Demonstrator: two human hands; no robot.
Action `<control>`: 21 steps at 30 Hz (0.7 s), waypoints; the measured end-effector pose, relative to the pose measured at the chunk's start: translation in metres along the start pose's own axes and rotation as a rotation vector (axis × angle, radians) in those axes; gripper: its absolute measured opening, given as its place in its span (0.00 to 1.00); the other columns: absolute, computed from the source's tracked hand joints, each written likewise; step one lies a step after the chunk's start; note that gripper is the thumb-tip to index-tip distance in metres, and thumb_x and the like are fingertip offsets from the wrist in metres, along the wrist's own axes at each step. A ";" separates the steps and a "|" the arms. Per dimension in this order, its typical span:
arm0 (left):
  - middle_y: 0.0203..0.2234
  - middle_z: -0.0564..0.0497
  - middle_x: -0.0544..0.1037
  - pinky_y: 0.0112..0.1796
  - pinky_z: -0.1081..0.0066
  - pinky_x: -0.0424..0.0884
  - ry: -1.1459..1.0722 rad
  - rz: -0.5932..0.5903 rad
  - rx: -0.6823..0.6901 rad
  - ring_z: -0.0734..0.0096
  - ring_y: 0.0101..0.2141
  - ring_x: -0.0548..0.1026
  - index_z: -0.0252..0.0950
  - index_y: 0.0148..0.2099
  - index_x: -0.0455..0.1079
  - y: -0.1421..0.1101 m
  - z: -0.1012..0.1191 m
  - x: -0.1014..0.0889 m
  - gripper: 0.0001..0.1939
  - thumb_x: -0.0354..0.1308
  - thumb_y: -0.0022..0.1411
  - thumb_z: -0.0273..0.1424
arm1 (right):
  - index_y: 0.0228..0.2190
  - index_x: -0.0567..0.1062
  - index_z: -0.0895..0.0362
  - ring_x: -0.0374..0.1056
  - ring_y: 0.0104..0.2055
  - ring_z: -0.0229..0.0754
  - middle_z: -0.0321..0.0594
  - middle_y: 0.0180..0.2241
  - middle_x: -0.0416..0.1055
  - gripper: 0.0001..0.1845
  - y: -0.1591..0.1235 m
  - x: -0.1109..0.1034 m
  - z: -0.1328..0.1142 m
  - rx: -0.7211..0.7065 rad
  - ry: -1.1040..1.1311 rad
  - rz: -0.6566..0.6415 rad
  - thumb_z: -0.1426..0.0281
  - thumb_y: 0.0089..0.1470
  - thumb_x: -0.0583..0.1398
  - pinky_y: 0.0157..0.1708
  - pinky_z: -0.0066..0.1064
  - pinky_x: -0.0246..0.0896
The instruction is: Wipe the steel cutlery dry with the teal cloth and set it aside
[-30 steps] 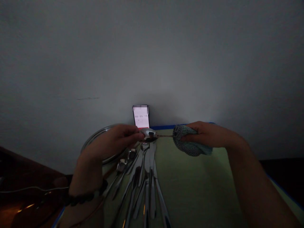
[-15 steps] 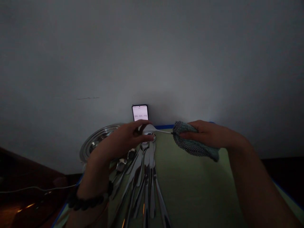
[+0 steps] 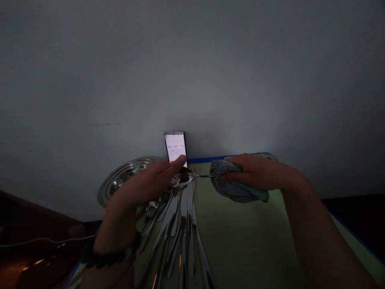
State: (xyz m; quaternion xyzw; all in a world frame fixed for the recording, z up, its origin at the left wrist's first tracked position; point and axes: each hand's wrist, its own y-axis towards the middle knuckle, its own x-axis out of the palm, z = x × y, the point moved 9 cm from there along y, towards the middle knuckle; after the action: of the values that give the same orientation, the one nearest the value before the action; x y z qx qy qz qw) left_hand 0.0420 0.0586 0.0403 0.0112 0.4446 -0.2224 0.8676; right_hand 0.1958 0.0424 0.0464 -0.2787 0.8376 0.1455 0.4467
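Note:
A shiny metal spoon (image 3: 183,178) lies level between my two hands, above a heap of cutlery. My left hand (image 3: 150,178) is closed around its bowl end, thumb lifted on top and a fingertip showing underneath. My right hand (image 3: 255,171) grips a checked, grey-green cloth (image 3: 237,190) wrapped around the handle end, which it hides. Below, several metal knives and other cutlery pieces (image 3: 183,233) fan out towards me on the green tabletop (image 3: 237,237). A bead bracelet circles my left wrist.
A phone (image 3: 175,144) showing a timer leans against the grey wall (image 3: 210,80). Left of it stands a round, shiny metal dish (image 3: 105,188), partly behind my left hand. Blue edging (image 3: 207,159) runs along the tabletop. A white cable (image 3: 45,239) hangs at the left.
The spoon has turned over and moved slightly down and left with both hands. My left thumb has shifted above its bowl. The cloth still wraps the handle end.

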 end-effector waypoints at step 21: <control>0.19 0.56 0.66 0.25 0.77 0.59 0.085 -0.073 0.300 0.78 0.20 0.63 0.36 0.27 0.65 0.007 0.036 0.022 0.21 0.38 0.66 0.39 | 0.32 0.73 0.57 0.68 0.34 0.40 0.37 0.34 0.74 0.11 0.018 0.016 -0.003 -0.110 0.047 -0.011 0.67 0.57 0.52 0.35 0.29 0.59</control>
State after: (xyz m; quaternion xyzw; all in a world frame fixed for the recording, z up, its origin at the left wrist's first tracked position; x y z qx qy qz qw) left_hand 0.0837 0.0482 0.0436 0.1339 0.4429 -0.3171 0.8279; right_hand 0.1762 0.0496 0.0348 -0.3106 0.8371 0.1823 0.4117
